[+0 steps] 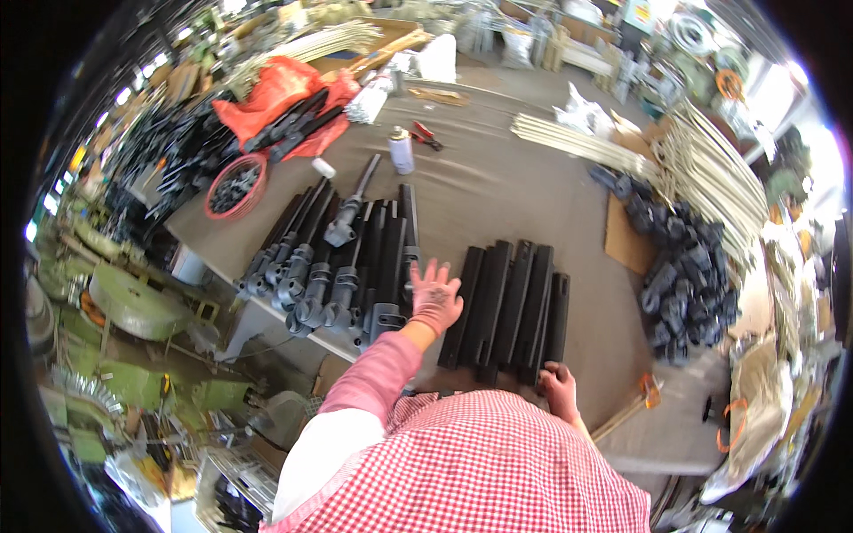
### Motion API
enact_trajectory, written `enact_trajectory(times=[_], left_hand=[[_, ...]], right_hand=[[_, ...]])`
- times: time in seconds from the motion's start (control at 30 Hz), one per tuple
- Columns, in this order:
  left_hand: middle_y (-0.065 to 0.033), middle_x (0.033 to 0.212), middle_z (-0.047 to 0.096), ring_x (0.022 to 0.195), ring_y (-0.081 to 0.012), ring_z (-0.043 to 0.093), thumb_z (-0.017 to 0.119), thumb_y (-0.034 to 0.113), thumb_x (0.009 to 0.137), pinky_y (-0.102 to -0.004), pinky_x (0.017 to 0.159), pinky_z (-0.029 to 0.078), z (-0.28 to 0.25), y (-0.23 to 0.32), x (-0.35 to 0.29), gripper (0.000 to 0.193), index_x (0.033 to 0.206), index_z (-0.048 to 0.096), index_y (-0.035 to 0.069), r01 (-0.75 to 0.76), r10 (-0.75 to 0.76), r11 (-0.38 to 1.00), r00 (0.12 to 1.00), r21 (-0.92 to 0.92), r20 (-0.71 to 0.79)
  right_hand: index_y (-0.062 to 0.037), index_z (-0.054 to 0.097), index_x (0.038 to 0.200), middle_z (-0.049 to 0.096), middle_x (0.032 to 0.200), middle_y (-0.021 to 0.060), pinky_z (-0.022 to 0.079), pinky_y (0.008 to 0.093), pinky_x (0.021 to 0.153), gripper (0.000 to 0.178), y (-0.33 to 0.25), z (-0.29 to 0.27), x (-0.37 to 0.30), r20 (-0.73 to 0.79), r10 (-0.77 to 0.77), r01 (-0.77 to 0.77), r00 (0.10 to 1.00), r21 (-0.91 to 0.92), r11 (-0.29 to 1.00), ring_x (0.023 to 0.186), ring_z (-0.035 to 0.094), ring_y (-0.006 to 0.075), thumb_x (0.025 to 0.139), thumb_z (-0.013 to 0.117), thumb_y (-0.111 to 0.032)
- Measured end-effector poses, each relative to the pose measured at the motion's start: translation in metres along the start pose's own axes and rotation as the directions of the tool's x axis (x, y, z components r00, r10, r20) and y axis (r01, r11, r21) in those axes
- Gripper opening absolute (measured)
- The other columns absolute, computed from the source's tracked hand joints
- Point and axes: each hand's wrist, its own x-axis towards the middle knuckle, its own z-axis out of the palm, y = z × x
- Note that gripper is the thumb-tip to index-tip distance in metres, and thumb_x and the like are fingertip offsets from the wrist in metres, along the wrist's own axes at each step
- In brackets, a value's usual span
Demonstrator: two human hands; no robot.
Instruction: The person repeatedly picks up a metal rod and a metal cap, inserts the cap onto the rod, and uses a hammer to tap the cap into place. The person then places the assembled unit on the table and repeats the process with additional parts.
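My left hand point(435, 298), its fingers spread, hovers or rests just right of a group of black bars with grey fittings point(342, 289) on their near ends; I cannot tell whether it touches them. To its right lies a row of plain black bars point(508, 302), side by side and pointing away from me. My right hand point(559, 389) is closed, fingers curled at the near end of the rightmost bars; what it grips, if anything, is hidden. One bar with a grey fitting point(341, 226) lies across the top of the left group.
On the table point(498, 169) stand a spray can point(401, 151) and red-handled pliers point(426, 136). A pink basket point(236, 188) of small dark parts sits far left. At right are a pile of black fittings point(684, 275), pale rods point(711, 169) and a hammer point(650, 391).
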Motion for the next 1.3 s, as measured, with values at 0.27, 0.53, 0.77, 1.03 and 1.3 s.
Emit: enact_trajectory(times=[0.27,0.53,0.77,1.03,1.3], left_hand=[[-0.0076,0.156,0.039,0.144,-0.0388,0.032,0.059,0.03,0.09,-0.0874,0.103,0.006,0.032,-0.056,-0.002,0.041,0.13,0.062,0.025,-0.104,0.004,0.936,0.959,0.337,0.284],[-0.0092,0.15,0.044,0.143,-0.0346,0.033,0.067,0.035,0.083,-0.0758,0.111,0.015,0.044,-0.081,0.021,0.043,0.125,0.064,0.025,-0.115,0.085,0.974,0.984,0.198,0.157],[-0.0148,0.132,0.054,0.128,-0.0373,0.047,0.074,0.027,0.077,-0.0521,0.113,0.034,-0.029,-0.102,-0.057,0.05,0.123,0.061,0.011,-0.191,0.124,0.97,0.922,-0.152,-0.368],[-0.0217,0.14,0.05,0.132,-0.0387,0.045,0.061,0.039,0.097,-0.0487,0.109,0.038,0.014,-0.252,-0.2,0.057,0.137,0.052,-0.001,0.649,-0.915,0.324,0.029,-0.688,-0.403],[-0.0128,0.165,0.02,0.15,-0.0334,0.021,0.041,0.049,0.104,-0.049,0.122,0.021,0.096,-0.393,-0.219,0.068,0.156,0.027,0.009,0.062,-0.995,-0.059,-0.082,-0.996,0.054]], right_hand=[[0.0027,0.063,0.111,0.066,0.079,0.0053,0.048,0.0254,0.058,0.027,0.041,-0.034,-0.01,-0.028,0.138,-0.135,0.99,0.086,0.987,0.064,0.06,0.0115,0.087,0.07,-0.008],[0.0066,0.062,0.116,0.066,0.079,0.0064,0.049,0.0254,0.058,0.036,0.037,-0.029,-0.003,-0.043,0.175,-0.175,0.984,0.016,0.984,0.066,0.061,0.0114,0.085,0.067,-0.01],[0.0064,0.064,0.114,0.068,0.082,0.0077,0.053,0.0278,0.064,0.033,0.043,-0.033,0.009,-0.022,0.162,-0.162,0.987,0.002,0.987,0.069,0.063,0.0125,0.086,0.066,-0.01],[0.0047,0.065,0.109,0.068,0.083,0.0095,0.055,0.0276,0.062,0.025,-0.021,0.01,0.024,0.056,0.004,0.004,0.998,-0.136,0.991,0.068,0.064,0.013,0.089,0.063,-0.01],[-0.0092,0.007,0.158,0.054,0.139,0.0176,0.055,0.0453,0.094,0.102,-0.111,0.189,0.06,0.614,0.495,-0.422,0.615,-0.273,0.864,0.109,0.065,0.0309,0.089,0.077,-0.035]])
